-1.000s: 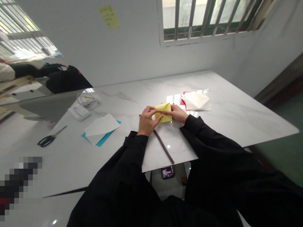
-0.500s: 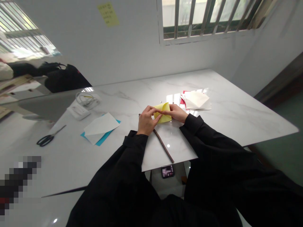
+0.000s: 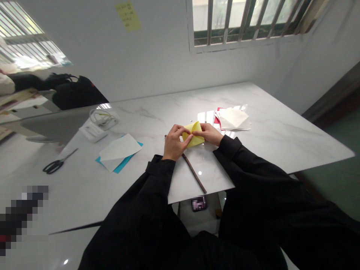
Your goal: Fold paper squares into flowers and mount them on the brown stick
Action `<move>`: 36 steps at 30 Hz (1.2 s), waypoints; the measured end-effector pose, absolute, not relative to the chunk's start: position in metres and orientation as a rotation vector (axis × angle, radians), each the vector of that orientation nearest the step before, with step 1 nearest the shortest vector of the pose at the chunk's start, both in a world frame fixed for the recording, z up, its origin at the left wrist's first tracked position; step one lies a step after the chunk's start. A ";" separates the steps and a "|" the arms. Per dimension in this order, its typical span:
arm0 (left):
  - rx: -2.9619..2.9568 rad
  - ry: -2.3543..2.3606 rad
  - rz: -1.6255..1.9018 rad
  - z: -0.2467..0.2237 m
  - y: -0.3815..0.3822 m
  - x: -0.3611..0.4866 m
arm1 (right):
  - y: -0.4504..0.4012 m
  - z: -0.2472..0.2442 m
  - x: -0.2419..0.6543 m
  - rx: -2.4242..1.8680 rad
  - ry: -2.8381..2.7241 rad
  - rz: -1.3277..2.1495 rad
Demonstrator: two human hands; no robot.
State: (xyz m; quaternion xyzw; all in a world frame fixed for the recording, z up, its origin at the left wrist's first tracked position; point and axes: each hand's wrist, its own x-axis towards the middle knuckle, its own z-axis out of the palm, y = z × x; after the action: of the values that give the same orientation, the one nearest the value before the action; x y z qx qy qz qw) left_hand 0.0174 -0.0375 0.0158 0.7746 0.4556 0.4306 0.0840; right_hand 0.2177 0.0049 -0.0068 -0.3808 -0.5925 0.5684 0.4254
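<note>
Between my two hands is a piece of yellow paper [image 3: 198, 140], partly folded, with a curled flap along its upper edge. My left hand [image 3: 174, 143] is closed on its left side, thumb and fingers pinching near the middle. From the right, my right hand [image 3: 210, 133] grips it too, fingertips meeting those of the left at the centre. Some of the paper is hidden behind my fingers. Below my hands a thin brown stick [image 3: 194, 174] lies slanting on the white marbled table [image 3: 157, 108], its upper part covered by my left hand.
To the left lie white paper over blue paper [image 3: 120, 152], black scissors [image 3: 56, 164] and a white device with a coiled cable [image 3: 97, 127]. Cream and red papers [image 3: 233, 118] rest at the right. A yellow note [image 3: 128, 15] sticks to the wall below the barred window's level.
Hardly anything differs: the yellow paper has tilted very slightly between my fingers. Both hands keep their place and grip.
</note>
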 end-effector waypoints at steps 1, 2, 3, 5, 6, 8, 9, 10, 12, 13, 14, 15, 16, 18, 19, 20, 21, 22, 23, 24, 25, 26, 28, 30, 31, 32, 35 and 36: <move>2.308 1.358 1.291 0.016 -0.037 0.017 | 0.005 -0.006 0.218 -0.960 -1.483 1.416; 2.306 1.355 1.298 0.016 -0.037 0.018 | 0.005 -0.006 0.217 -0.964 -1.485 1.411; 2.305 1.353 1.305 0.016 -0.037 0.017 | 0.005 -0.006 0.217 -0.967 -1.486 1.408; 2.306 1.348 1.322 0.015 -0.037 0.017 | 0.005 -0.005 0.218 -0.970 -1.483 1.403; 2.305 1.348 1.332 0.015 -0.037 0.017 | 0.005 -0.004 0.218 -0.973 -1.480 1.400; 2.300 1.355 1.341 0.015 -0.036 0.017 | 0.005 -0.004 0.218 -0.978 -1.476 1.388; 2.294 1.359 1.337 0.015 -0.036 0.017 | 0.005 -0.004 0.219 -0.978 -1.473 1.379; 2.286 1.361 1.331 0.015 -0.036 0.017 | 0.005 -0.004 0.219 -0.975 -1.470 1.371; 2.270 1.350 1.318 0.016 -0.037 0.017 | 0.005 -0.003 0.219 -0.962 -1.461 1.370; 2.263 1.338 1.315 0.017 -0.037 0.018 | 0.005 -0.003 0.219 -0.955 -1.457 1.374; 2.253 1.323 1.318 0.018 -0.038 0.018 | 0.005 -0.003 0.219 -0.953 -1.452 1.379; 2.234 1.311 1.329 0.019 -0.038 0.018 | 0.005 -0.002 0.219 -0.953 -1.449 1.383; 2.204 1.302 1.345 0.019 -0.039 0.019 | 0.005 -0.001 0.219 -0.954 -1.449 1.382; 2.107 1.302 1.385 0.019 -0.038 0.018 | 0.004 0.000 0.219 -0.952 -1.457 1.367; 2.043 1.308 1.403 0.017 -0.036 0.017 | 0.004 0.000 0.219 -0.946 -1.462 1.358; 1.974 1.315 1.418 0.016 -0.034 0.016 | 0.004 0.000 0.219 -0.938 -1.467 1.352; 1.904 1.319 1.427 0.013 -0.031 0.015 | 0.003 0.001 0.219 -0.931 -1.466 1.350; 1.834 1.319 1.433 0.010 -0.027 0.013 | 0.003 0.001 0.219 -0.926 -1.458 1.353; 1.768 1.315 1.438 0.007 -0.024 0.011 | 0.003 0.001 0.219 -0.920 -1.443 1.363; 1.712 1.311 1.441 0.004 -0.020 0.009 | 0.002 0.001 0.218 -0.913 -1.426 1.378; 1.670 1.306 1.444 0.001 -0.017 0.007 | 0.002 0.000 0.218 -0.906 -1.408 1.391; 1.641 1.301 1.445 -0.001 -0.014 0.006 | 0.003 0.000 0.219 -0.902 -1.389 1.401; 1.593 1.279 1.436 -0.004 -0.011 0.004 | 0.003 0.000 0.219 -0.912 -1.351 1.412; 1.543 1.227 1.395 -0.005 -0.011 0.003 | 0.004 -0.001 0.219 -0.943 -1.308 1.409; 1.519 1.191 1.360 -0.006 -0.012 0.003 | 0.004 -0.001 0.219 -0.958 -1.285 1.409; 1.500 1.156 1.323 -0.007 -0.012 0.004 | 0.004 -0.001 0.219 -0.969 -1.260 1.409; 1.493 1.079 1.246 -0.010 -0.013 0.004 | 0.004 -0.001 0.218 -0.989 -1.210 1.408; 1.501 1.071 1.241 -0.011 -0.012 0.004 | 0.004 -0.001 0.218 -0.999 -1.205 1.401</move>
State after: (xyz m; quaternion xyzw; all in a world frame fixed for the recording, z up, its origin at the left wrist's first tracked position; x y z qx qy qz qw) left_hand 0.0039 -0.0122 -0.0108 0.6054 0.4318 0.5004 0.4434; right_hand 0.2177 0.0036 -0.0005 -0.4126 -0.4978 0.5785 0.4973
